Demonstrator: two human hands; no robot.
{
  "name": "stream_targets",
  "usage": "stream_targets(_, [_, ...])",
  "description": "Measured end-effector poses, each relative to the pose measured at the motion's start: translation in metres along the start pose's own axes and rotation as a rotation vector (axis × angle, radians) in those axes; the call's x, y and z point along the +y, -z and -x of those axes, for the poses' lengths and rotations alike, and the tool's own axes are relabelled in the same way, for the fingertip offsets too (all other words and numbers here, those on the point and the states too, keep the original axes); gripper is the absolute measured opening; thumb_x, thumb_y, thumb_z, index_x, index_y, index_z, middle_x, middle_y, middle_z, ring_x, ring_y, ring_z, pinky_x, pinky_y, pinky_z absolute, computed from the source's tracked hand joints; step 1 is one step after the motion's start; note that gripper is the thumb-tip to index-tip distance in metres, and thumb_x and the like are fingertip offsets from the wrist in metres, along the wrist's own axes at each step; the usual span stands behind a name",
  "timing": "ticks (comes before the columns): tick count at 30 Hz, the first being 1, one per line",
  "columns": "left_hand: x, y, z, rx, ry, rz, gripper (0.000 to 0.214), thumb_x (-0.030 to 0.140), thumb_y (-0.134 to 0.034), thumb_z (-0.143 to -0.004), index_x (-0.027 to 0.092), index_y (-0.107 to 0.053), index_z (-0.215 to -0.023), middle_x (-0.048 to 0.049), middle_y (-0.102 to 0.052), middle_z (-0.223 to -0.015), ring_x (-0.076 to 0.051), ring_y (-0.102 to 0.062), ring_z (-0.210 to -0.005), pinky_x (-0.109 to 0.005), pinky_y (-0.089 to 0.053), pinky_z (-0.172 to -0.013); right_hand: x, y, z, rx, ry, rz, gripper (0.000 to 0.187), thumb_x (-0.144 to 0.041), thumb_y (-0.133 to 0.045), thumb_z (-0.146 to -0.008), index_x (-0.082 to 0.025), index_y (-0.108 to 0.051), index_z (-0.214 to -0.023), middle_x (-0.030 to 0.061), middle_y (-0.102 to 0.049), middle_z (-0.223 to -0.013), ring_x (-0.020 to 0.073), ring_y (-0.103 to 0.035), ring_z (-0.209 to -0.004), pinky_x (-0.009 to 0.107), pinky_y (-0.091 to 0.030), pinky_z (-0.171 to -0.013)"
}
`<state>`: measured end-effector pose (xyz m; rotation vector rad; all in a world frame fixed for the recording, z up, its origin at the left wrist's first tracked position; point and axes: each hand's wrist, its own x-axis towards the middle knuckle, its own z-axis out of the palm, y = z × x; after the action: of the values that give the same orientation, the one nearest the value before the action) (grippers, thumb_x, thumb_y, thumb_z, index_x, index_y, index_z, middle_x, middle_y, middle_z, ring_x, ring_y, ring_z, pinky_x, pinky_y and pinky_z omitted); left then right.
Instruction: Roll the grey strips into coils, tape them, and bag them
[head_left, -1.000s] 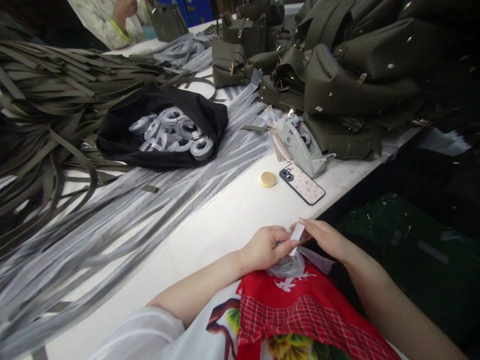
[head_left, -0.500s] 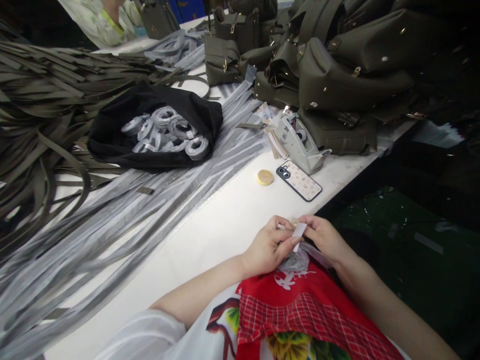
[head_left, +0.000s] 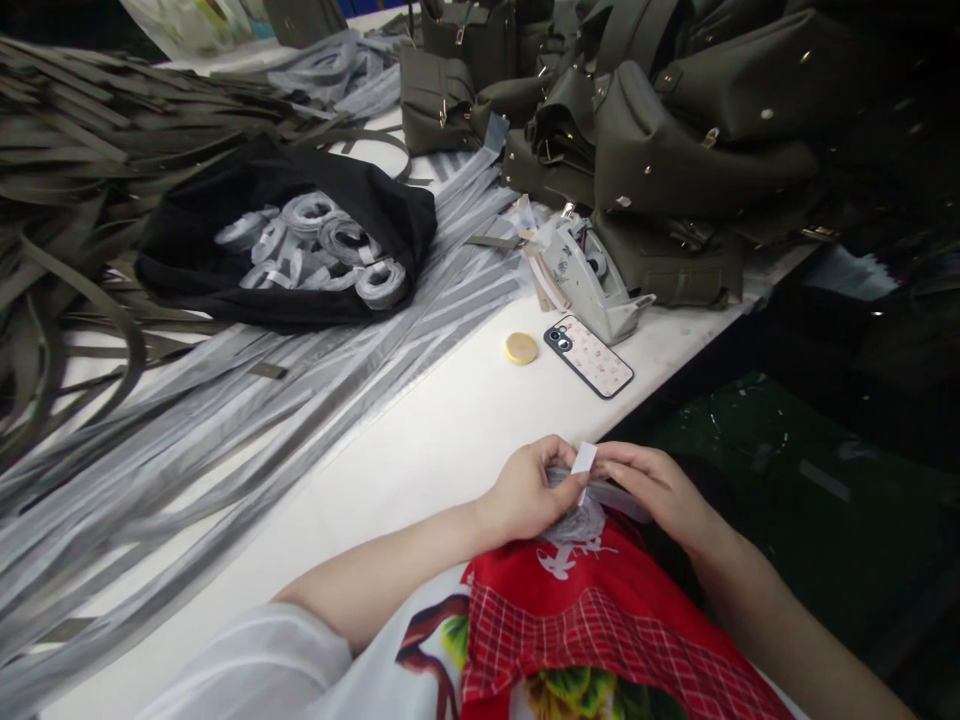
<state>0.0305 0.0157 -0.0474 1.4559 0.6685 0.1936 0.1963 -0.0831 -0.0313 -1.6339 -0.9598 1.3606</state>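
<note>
In my left hand [head_left: 529, 490] is a coiled grey strap [head_left: 571, 520] in plastic film, with the thumb on its near side. A short white strip [head_left: 583, 462] stands up from the coil beside that thumb. My right hand [head_left: 652, 485] closes on the coil's far right side, its fingertips together by the white strip; exactly what they pinch is partly hidden. One grey end of the strap [head_left: 622, 502] runs out under the right hand. Both hands are close above the red apron [head_left: 600, 575], at the table's near edge.
A black cloth bag [head_left: 375, 185] holds several similar coils. Long film-wrapped straps [head_left: 300, 410] cover the table's left. A phone [head_left: 592, 358], yellow disc [head_left: 520, 348] and tape dispenser [head_left: 592, 280] lie ahead. Behind are piled dark handbags [head_left: 637, 150]. Another person's sleeve [head_left: 195, 25] shows far left.
My right fingers have shifted from pinching at the white strip to lying straighter along the coil. The strip now stands more upright, and more of the coil shows. The view has shifted slightly.
</note>
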Motion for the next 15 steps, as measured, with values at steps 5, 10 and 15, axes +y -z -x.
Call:
stream_targets(5, [0.000, -0.002, -0.002, -0.032, -0.030, -0.075, 0.025, 0.031, -0.061, -0.082, 0.018, -0.046, -0.097, -0.0006, -0.064, -0.078, -0.011, -0.057, -0.065, -0.023, -0.042, -0.062, 0.001, 0.006, -0.002, 0.019, -0.136, -0.004, 0.026, -0.040, -0.070, -0.079, -0.017, -0.077, -0.088, 0.0036, -0.076, -0.080, 0.0200, -0.068, -0.071, 0.028, -0.052, -0.066])
stream_targets(10, [0.000, -0.002, -0.002, -0.065, -0.057, -0.143, 0.033, 0.032, -0.061, -0.082, 0.018, -0.042, -0.106, -0.0004, -0.065, -0.079, -0.011, -0.056, -0.064, -0.024, -0.041, -0.061, 0.009, 0.014, -0.012, -0.090, -0.236, -0.070, 0.029, -0.043, -0.076, -0.072, -0.014, -0.075, -0.077, 0.0028, -0.074, -0.071, 0.0173, -0.064, -0.063, 0.027, -0.048, -0.061])
stream_targets(15, [0.002, -0.002, 0.000, -0.104, -0.107, -0.183, 0.035, 0.031, -0.060, -0.083, 0.018, -0.041, -0.109, -0.0008, -0.067, -0.081, -0.011, -0.054, -0.062, -0.024, -0.040, -0.062, 0.008, 0.017, -0.020, -0.212, -0.265, -0.161, 0.027, -0.038, -0.079, -0.069, -0.014, -0.067, -0.073, 0.0007, -0.070, -0.070, 0.0140, -0.062, -0.064, 0.026, -0.047, -0.065])
